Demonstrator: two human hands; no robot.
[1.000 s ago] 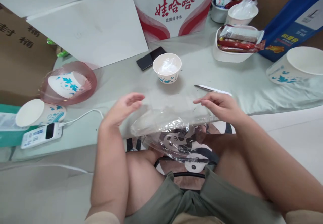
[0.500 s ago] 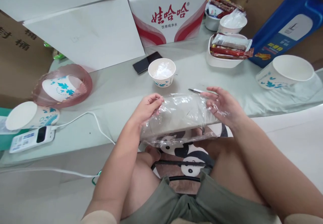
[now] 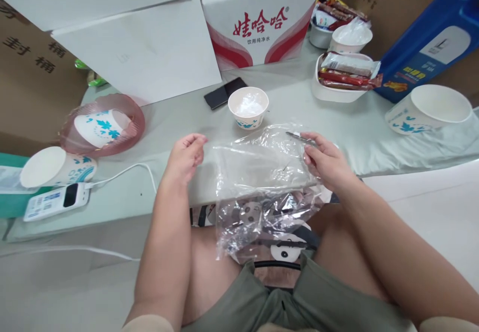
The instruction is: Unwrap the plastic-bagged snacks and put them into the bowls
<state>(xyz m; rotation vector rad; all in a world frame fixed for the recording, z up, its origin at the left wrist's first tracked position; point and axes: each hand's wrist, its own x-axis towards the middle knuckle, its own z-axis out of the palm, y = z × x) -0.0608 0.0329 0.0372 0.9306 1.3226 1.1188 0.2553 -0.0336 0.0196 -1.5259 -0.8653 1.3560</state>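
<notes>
A clear plastic bag (image 3: 258, 167) spreads across the table's front edge and hangs down over my lap. My right hand (image 3: 325, 157) is closed on a slim pointed metal tool (image 3: 295, 136), its dark tip aimed left over the bag; its exact kind is unclear. The bag's right side lies against those fingers. Left of the bag, my left hand (image 3: 186, 157) is closed in a pinch, apart from the bag's edge; whatever it may hold is too small to see. Just beyond the bag stands a small paper bowl (image 3: 249, 121) with crumpled clear plastic inside.
Behind the bowl lie a dark phone (image 3: 224, 92) and a white-and-red carton (image 3: 262, 33). At left are a pink bowl (image 3: 138, 122) holding a paper cup, another tipped paper cup (image 3: 45, 170) and a cabled power bank (image 3: 56, 202). Snack tubs (image 3: 337, 92) and a blue bottle (image 3: 415, 48) stand right.
My left hand has let go of the bag and moved left. The bag has spread and dropped lower over my lap. My right fingers have closed round the slim tool.
</notes>
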